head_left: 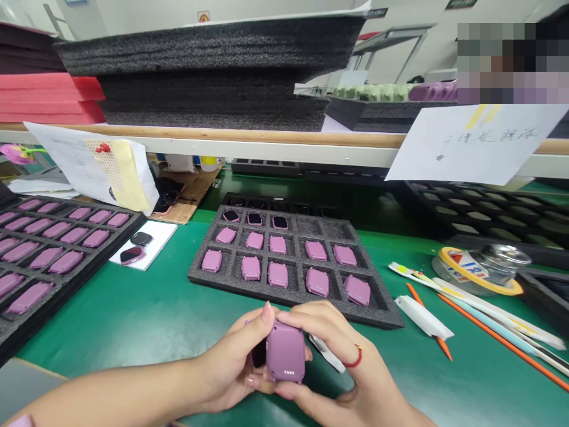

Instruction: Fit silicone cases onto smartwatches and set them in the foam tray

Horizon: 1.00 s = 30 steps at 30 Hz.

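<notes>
both hands are busy: l. hand (229, 362) pinches a purple watch case (285, 353) btwn thumb & fingers, w/ a dark-faced piece (258, 356) beside it; r. hand (371, 367), red ring (354, 357) on a finger, pinches the same case top & bottom. case is up over the green worktop (133, 314), this side of a black foam tray (386, 316) w/ rows of purple cases. to the r., a white packet (424, 317) on an orange stick, then a glass jar (482, 270). farther back, shelf (267, 145) w/ black foam stack (213, 77).
</notes>
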Each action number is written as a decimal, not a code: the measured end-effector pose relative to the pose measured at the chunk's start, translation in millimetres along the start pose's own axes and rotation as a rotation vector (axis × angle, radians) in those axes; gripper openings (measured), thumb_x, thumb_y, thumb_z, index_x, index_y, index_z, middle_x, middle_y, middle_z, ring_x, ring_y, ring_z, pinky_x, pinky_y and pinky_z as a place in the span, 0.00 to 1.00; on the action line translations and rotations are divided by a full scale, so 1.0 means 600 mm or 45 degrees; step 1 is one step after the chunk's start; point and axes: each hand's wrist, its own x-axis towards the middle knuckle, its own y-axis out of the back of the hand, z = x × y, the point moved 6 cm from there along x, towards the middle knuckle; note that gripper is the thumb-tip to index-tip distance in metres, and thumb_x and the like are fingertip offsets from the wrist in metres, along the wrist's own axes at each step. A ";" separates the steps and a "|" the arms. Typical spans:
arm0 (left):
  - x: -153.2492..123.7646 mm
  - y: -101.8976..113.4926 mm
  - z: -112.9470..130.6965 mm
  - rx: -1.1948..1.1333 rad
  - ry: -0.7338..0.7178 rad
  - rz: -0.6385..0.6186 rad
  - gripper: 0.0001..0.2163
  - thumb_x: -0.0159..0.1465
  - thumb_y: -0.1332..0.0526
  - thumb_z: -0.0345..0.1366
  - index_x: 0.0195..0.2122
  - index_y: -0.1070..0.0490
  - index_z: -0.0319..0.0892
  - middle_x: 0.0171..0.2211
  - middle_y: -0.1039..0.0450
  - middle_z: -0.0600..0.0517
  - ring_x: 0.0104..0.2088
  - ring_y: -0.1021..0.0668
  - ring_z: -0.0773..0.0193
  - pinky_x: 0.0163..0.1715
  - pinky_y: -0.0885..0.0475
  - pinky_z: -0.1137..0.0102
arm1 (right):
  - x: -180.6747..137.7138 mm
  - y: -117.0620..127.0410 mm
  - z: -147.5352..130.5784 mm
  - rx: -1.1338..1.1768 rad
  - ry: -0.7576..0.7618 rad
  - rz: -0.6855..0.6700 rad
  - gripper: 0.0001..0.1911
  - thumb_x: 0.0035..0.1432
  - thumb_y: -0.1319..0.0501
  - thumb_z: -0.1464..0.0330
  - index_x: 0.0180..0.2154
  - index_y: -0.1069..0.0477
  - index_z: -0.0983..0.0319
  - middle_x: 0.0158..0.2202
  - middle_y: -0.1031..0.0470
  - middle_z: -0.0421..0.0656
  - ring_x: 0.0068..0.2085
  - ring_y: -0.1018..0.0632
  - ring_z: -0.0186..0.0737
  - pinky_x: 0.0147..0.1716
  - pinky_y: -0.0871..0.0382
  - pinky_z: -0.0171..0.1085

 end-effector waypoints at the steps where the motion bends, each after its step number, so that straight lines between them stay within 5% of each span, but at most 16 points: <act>1: 0.001 0.002 0.000 -0.003 -0.005 0.023 0.26 0.53 0.30 0.57 0.36 0.31 0.38 0.27 0.28 0.53 0.16 0.37 0.78 0.13 0.55 0.80 | 0.002 0.001 0.002 -0.049 0.033 -0.002 0.29 0.56 0.30 0.69 0.57 0.35 0.58 0.45 0.21 0.46 0.44 0.21 0.42 0.43 0.23 0.39; 4: 0.003 0.015 0.003 -0.020 -0.044 0.153 0.26 0.50 0.26 0.55 0.33 0.33 0.39 0.26 0.31 0.56 0.18 0.36 0.78 0.15 0.54 0.80 | 0.019 0.017 0.038 -0.270 0.026 0.023 0.23 0.55 0.31 0.68 0.52 0.30 0.59 0.42 0.19 0.45 0.41 0.19 0.44 0.44 0.24 0.43; 8: 0.008 0.029 0.009 0.072 -0.057 0.218 0.26 0.51 0.29 0.58 0.32 0.35 0.40 0.36 0.23 0.49 0.21 0.30 0.75 0.18 0.44 0.78 | 0.056 0.082 0.160 -0.532 -0.321 0.115 0.17 0.54 0.33 0.60 0.45 0.25 0.60 0.41 0.20 0.48 0.41 0.19 0.49 0.44 0.24 0.46; 12: 0.012 0.022 0.009 0.395 -0.015 0.047 0.33 0.58 0.49 0.69 0.21 0.35 0.40 0.20 0.29 0.51 0.12 0.37 0.74 0.13 0.51 0.75 | 0.079 0.160 0.269 -0.636 -0.499 0.241 0.18 0.57 0.37 0.61 0.45 0.23 0.64 0.49 0.22 0.57 0.51 0.22 0.59 0.55 0.32 0.57; 15: 0.010 0.022 0.004 0.596 0.070 0.055 0.38 0.60 0.59 0.71 0.16 0.34 0.40 0.13 0.34 0.51 0.09 0.44 0.74 0.12 0.59 0.73 | 0.080 0.182 0.307 -0.600 -0.594 0.246 0.16 0.58 0.38 0.61 0.43 0.22 0.64 0.47 0.20 0.57 0.50 0.21 0.60 0.54 0.31 0.60; 18: 0.008 0.018 0.012 0.531 0.016 0.090 0.36 0.61 0.53 0.69 0.21 0.30 0.37 0.18 0.29 0.49 0.12 0.42 0.75 0.15 0.57 0.73 | 0.072 0.166 0.279 -0.543 -0.603 0.325 0.18 0.64 0.43 0.60 0.46 0.24 0.65 0.49 0.21 0.58 0.52 0.22 0.58 0.55 0.32 0.60; 21: 0.008 0.012 0.017 0.291 -0.061 0.041 0.28 0.62 0.43 0.61 0.31 0.25 0.35 0.25 0.26 0.49 0.16 0.41 0.76 0.17 0.56 0.74 | 0.058 0.115 0.193 -0.421 -0.506 0.343 0.18 0.68 0.48 0.57 0.47 0.27 0.61 0.48 0.20 0.53 0.49 0.20 0.50 0.51 0.27 0.53; 23: 0.009 0.011 0.014 0.106 -0.057 0.021 0.24 0.62 0.39 0.58 0.36 0.25 0.36 0.27 0.26 0.49 0.17 0.40 0.76 0.18 0.54 0.75 | 0.049 0.069 0.122 -0.285 -0.336 0.209 0.17 0.66 0.44 0.53 0.36 0.26 0.57 0.43 0.19 0.47 0.49 0.19 0.45 0.50 0.25 0.45; 26: 0.010 0.010 0.009 -0.048 -0.046 0.005 0.25 0.60 0.37 0.59 0.34 0.27 0.36 0.28 0.27 0.50 0.16 0.37 0.77 0.17 0.54 0.76 | 0.036 0.012 0.024 -0.167 0.105 -0.093 0.16 0.55 0.30 0.55 0.37 0.29 0.59 0.48 0.21 0.49 0.52 0.21 0.48 0.55 0.27 0.47; 30: 0.010 0.005 0.008 -0.089 -0.053 -0.036 0.26 0.57 0.34 0.59 0.33 0.28 0.36 0.27 0.28 0.51 0.18 0.34 0.76 0.16 0.55 0.78 | 0.028 0.000 -0.001 -0.179 0.155 -0.101 0.08 0.60 0.32 0.67 0.39 0.29 0.58 0.47 0.21 0.48 0.51 0.20 0.45 0.55 0.26 0.46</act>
